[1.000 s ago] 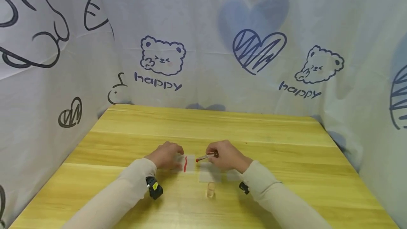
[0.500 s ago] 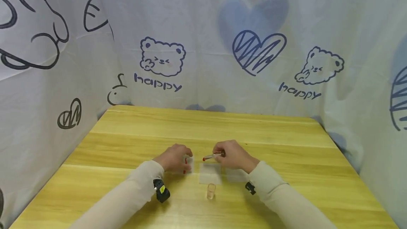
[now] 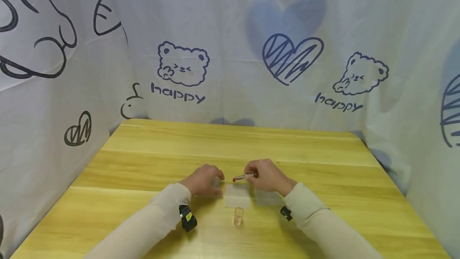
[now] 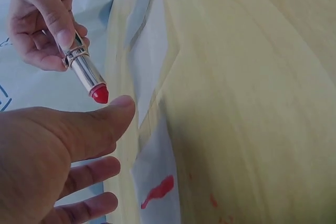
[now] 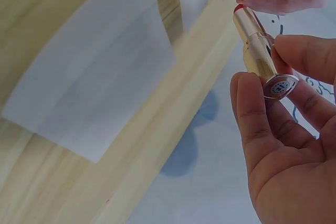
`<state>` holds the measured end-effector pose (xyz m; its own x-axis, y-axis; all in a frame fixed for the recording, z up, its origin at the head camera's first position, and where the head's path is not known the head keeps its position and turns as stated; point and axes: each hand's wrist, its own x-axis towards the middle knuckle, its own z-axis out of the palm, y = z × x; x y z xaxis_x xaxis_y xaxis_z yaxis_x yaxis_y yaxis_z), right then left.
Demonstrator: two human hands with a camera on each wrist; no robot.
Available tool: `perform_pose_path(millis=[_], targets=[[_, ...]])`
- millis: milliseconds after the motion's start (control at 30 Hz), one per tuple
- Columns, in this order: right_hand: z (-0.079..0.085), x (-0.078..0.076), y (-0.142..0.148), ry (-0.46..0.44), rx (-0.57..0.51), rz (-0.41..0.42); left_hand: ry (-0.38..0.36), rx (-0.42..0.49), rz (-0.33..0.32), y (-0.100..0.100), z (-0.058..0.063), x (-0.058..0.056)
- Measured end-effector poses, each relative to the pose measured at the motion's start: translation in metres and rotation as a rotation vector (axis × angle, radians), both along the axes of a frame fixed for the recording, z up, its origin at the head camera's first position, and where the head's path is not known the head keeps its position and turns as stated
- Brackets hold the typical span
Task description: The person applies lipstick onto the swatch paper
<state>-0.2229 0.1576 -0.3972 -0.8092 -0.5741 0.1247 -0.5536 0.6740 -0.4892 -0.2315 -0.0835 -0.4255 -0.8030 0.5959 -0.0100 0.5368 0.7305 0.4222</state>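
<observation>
My right hand (image 3: 267, 176) grips a lipstick (image 4: 87, 72) with a gold-coloured tube and a red tip, held above the papers and tilted toward the left. My left hand (image 3: 203, 180) is over the leftmost white paper (image 4: 159, 158), which bears a red streak (image 4: 158, 191); in the head view the hand covers that streak. Its fingers are loosely spread and hold nothing, and in the left wrist view the thumb appears near the lipstick's tip; I cannot tell whether they touch. A second white paper (image 3: 237, 201) lies between the hands, and a third (image 3: 267, 199) lies partly under the right hand.
A small clear, cup-like cylinder (image 3: 238, 216) stands on the wooden table (image 3: 316, 219) in front of the middle paper. Tiny red specks (image 4: 213, 201) dot the wood. White printed cloth (image 3: 230, 51) walls in the table's back and sides.
Both hands have shifted to the right, the right one carrying the lipstick away from the streaked paper. The left hand has come over the red streak, which was visible earlier.
</observation>
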Motion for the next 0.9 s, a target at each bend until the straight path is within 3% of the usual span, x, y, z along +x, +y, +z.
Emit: perform_pose_path(millis=[267, 467, 900], targets=[[-0.005, -0.001, 0.005, 0.001, -0.003, -0.019, 0.018, 0.003, -0.052, 0.008, 0.0, 0.004], [-0.009, -0.001, 0.007, 0.021, -0.003, -0.023, 0.061, -0.058, -0.1, 0.014, -0.004, 0.006], [-0.012, -0.002, 0.011, 0.015, -0.011, -0.019, 0.05, -0.096, -0.067, 0.022, -0.008, 0.009]])
